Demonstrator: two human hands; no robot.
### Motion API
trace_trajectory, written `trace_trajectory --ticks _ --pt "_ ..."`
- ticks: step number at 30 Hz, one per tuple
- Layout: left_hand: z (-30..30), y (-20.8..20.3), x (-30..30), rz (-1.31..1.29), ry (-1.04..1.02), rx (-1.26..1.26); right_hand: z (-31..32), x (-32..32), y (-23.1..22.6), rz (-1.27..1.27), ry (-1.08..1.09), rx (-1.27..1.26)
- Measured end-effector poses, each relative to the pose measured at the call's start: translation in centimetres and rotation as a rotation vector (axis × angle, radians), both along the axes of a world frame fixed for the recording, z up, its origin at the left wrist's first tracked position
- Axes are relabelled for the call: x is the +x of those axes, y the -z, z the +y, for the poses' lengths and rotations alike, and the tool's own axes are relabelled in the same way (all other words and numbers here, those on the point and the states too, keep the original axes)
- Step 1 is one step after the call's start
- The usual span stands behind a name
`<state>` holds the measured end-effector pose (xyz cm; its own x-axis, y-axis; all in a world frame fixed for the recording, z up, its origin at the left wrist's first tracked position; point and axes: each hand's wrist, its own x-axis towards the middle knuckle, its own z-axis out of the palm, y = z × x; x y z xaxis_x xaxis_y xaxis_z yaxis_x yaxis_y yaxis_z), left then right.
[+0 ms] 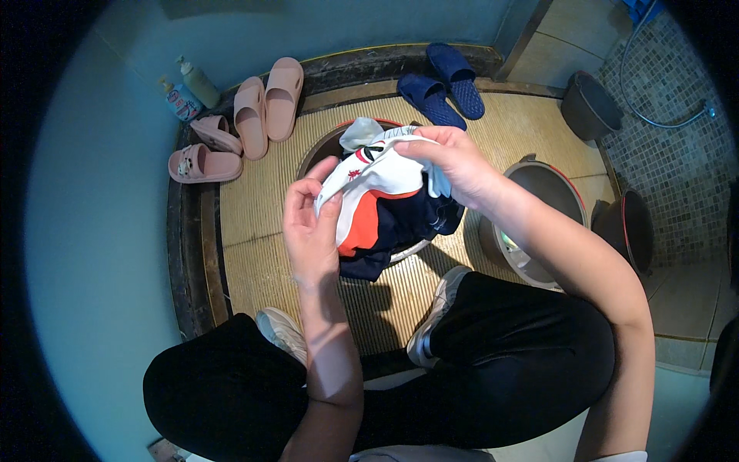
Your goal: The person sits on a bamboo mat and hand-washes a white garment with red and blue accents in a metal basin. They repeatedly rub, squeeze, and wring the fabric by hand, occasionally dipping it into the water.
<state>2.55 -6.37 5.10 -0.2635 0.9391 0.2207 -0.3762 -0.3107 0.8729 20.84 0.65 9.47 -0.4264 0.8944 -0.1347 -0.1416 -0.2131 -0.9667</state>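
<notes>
Between my two hands a white, orange and navy garment (360, 222) is stretched, with a red and black print on its white part. My left hand (312, 223) pinches the white edge between thumb and fingers. On the other side, my right hand (446, 158) grips the same white fabric near its upper corner. Below the garment stands a round basin (314, 154) with a reddish rim, mostly hidden by the cloth. The navy part hangs down over the basin's front edge. More pale fabric (362, 132) shows behind the held edge.
A grey bucket (576, 202) with something pale inside stands right of the basin. Two dark buckets (589, 108) (627, 231) are further right. Pink slippers (250, 119), blue slippers (454, 81) and pump bottles (198, 85) line the wall. A shower hose (627, 85) hangs at far right.
</notes>
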Motion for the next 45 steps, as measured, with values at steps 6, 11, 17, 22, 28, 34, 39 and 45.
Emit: trace_trajectory --ticks 6,11,17,22,28,34,39,45 --pt "-0.2 0.7 1.6 -0.507 0.115 -0.220 -2.4 -2.7 1.1 -0.410 0.093 0.628" --pt "-0.3 2.8 1.0 -0.773 0.369 -0.176 -6.8 -4.1 0.3 -0.648 -0.209 0.996" --pt "-0.4 2.8 2.1 -0.810 0.484 -0.139 -8.3 -7.0 5.5 -0.394 -0.268 1.393" --pt "-0.8 2.3 2.7 -0.919 0.389 -0.310 -5.5 -4.8 0.9 -0.748 -0.161 1.694" --pt "-2.1 0.6 4.0 -0.810 0.207 -0.511 -3.7 -3.8 1.4 -0.903 0.026 1.399" --pt "-1.2 2.4 3.4 -0.937 0.434 -0.188 -7.1 -4.8 0.8 -0.646 -0.340 1.501" --pt "-1.6 1.7 4.1 -0.986 0.319 -0.291 -6.7 -4.7 1.3 -0.724 -0.286 1.607" --pt "-2.6 -0.3 4.7 -0.735 0.144 -0.516 -4.0 -4.0 0.8 -0.894 0.046 1.413"
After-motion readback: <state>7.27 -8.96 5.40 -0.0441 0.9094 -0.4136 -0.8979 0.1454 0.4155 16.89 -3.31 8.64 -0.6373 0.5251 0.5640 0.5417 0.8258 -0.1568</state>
